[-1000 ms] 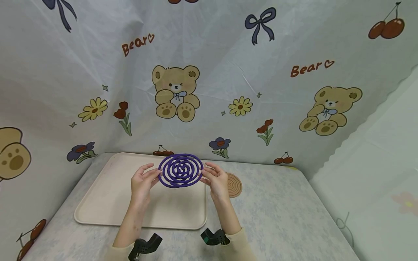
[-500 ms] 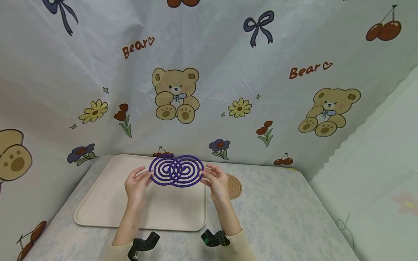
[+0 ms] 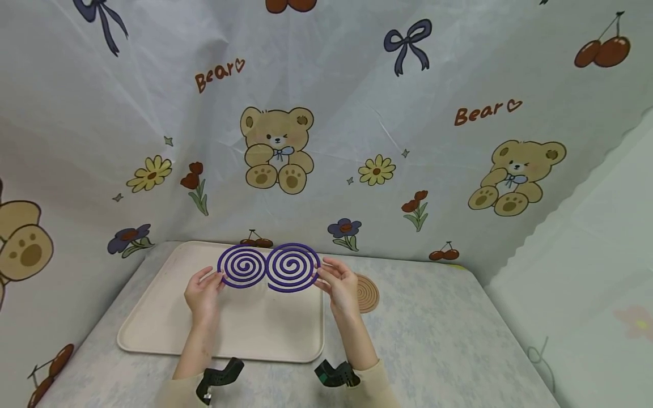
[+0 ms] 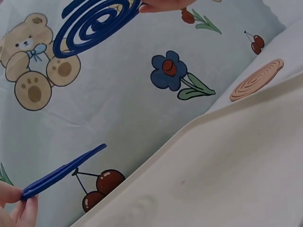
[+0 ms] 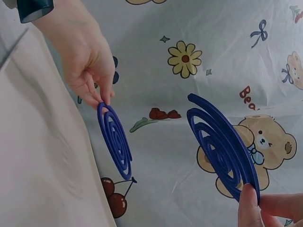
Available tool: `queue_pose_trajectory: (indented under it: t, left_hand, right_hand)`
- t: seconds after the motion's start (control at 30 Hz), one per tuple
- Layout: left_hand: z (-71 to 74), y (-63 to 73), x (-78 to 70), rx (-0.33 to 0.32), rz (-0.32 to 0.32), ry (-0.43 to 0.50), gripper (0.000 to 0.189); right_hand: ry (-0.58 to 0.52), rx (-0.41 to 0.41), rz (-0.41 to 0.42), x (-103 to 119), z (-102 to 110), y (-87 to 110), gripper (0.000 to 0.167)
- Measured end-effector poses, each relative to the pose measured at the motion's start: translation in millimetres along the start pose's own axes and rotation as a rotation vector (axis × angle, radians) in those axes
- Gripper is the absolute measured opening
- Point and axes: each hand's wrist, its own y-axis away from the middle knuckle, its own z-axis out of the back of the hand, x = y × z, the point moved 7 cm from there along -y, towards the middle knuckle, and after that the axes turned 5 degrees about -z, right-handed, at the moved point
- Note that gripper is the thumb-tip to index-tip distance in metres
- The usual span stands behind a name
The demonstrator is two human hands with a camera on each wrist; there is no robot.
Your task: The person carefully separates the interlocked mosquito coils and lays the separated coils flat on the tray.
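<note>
Two flat purple-blue mosquito coils are held up side by side above the tray. My left hand [image 3: 202,292] pinches the outer edge of the left coil [image 3: 244,267] between thumb and fingers. The right coil [image 3: 292,269] is pinched at its outer right edge by my right hand [image 3: 340,286]. In the head view their inner edges lie right next to each other. The right wrist view shows a gap between the left coil [image 5: 115,142] and the right coil [image 5: 220,151], both tilted. The left wrist view sees the left coil [image 4: 64,171] nearly edge-on.
Under the hands lies a large cream tray [image 3: 158,334] with a raised rim. A brown round spiral coil [image 3: 367,294] rests on the table [image 3: 433,340] just right of the tray. Behind stands a bear-patterned cloth [image 3: 347,73].
The two mosquito coils were overlapped as one stack. My left hand has drawn its coil out to the left, so they are separated. My right hand has hardly moved.
</note>
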Motion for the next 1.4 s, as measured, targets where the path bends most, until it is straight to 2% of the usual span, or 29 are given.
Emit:
queue_pose_trajectory:
  t: [0.2,0.3,0.5,0.6,0.73,1.07,1.27,1.33,1.4]
  left_hand:
    - [6.3,-7.0,-2.8,-0.050,0.008,0.033,0.025]
    - [12.2,-17.7,1.9,-0.081,0.036,0.017,0.025]
    - [24.3,-44.1,10.6,-0.126,0.039,-0.023,0.027]
    - [29.3,-52.9,14.6,-0.139,0.040,-0.069,0.030]
    - [33.0,-57.3,18.5,-0.139,0.058,-0.130,0.032]
    - [40.6,-58.5,26.0,-0.169,0.099,-0.169,0.030]
    - [41.7,-61.1,25.4,-0.168,0.039,-0.222,0.029]
    - [41.0,-60.7,22.4,-0.148,-0.007,-0.279,0.033]
    - [40.8,-58.8,18.2,-0.138,-0.050,-0.376,0.039]
  right_hand:
    - [-0.013,0.006,0.009,1,0,0.5,0.024]
    - [-0.011,0.007,0.016,1,1,0.6,0.026]
    - [-0.003,0.009,0.023,0,3,0.9,0.025]
    - [-0.004,0.008,0.024,0,3,1.2,0.025]
    - [-0.004,0.006,0.021,2,3,0.6,0.024]
    - [0.004,0.003,0.017,1,3,0.0,0.029]
    - [-0.004,-0.012,0.013,1,3,-1.9,0.023]
    - [-0.007,-0.011,0.012,0,4,-1.9,0.022]
    - [-0.005,-0.006,0.016,0,4,-1.7,0.022]
